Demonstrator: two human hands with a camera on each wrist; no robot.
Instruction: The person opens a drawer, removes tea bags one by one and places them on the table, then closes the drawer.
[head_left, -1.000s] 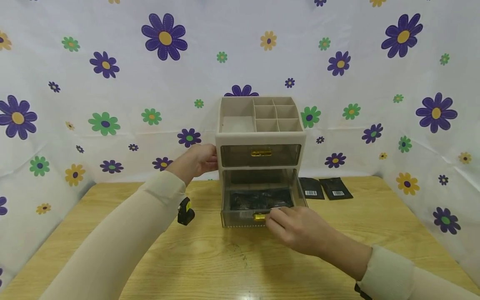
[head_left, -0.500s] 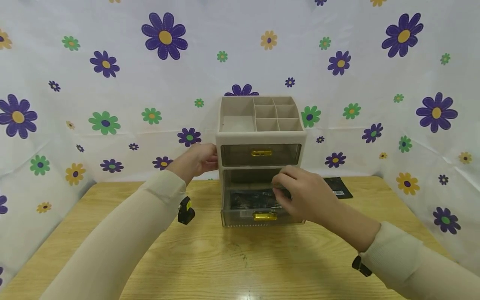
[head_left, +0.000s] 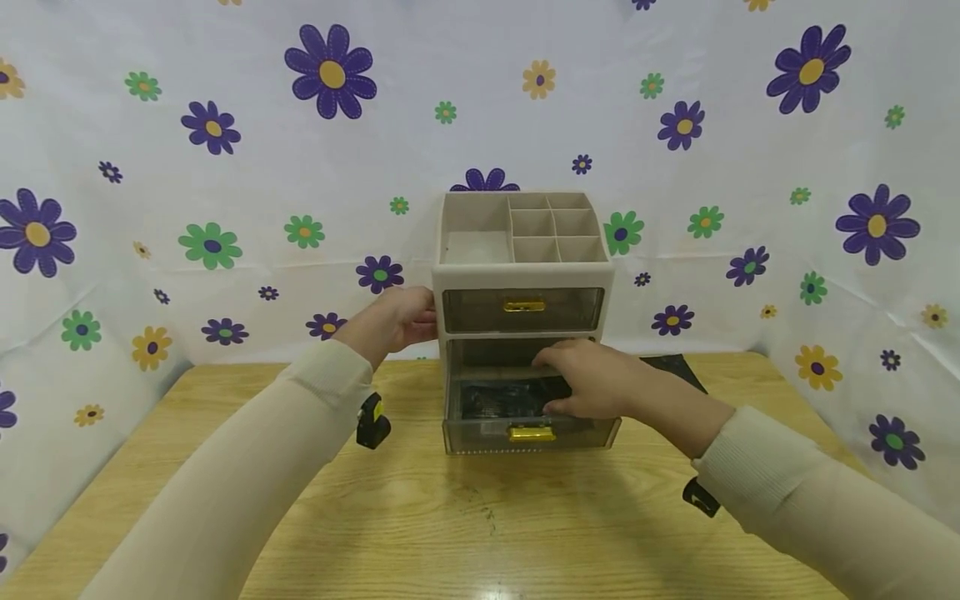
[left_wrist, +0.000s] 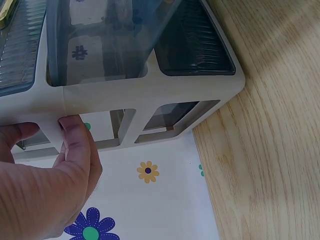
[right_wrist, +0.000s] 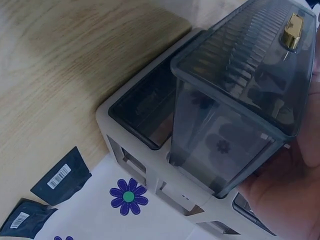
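A beige desktop organizer (head_left: 525, 272) with smoky see-through drawers stands at the back of the table. Its middle drawer (head_left: 491, 436), with a gold handle (head_left: 532, 434), is pulled out and holds black packets (head_left: 495, 400). My left hand (head_left: 408, 317) grips the organizer's side frame, thumb and fingers around an upright bar in the left wrist view. Over the right side of the open drawer, my right hand (head_left: 592, 379) reaches in with thumb and fingers apart. Its fingertips are near the packets; in the right wrist view the drawer and palm mostly hide them.
Two black packets with white barcode labels lie right of the organizer, one nearer (right_wrist: 61, 176) and one at the edge (right_wrist: 26, 220) of the right wrist view. Above the open drawer, the top drawer (head_left: 480, 311) is closed. A flowered cloth (head_left: 247, 192) hangs behind the wooden table (head_left: 420, 517).
My right hand has left the drawer's gold handle, lifted, and moved in over the open drawer. My left hand stays on the organizer's side.
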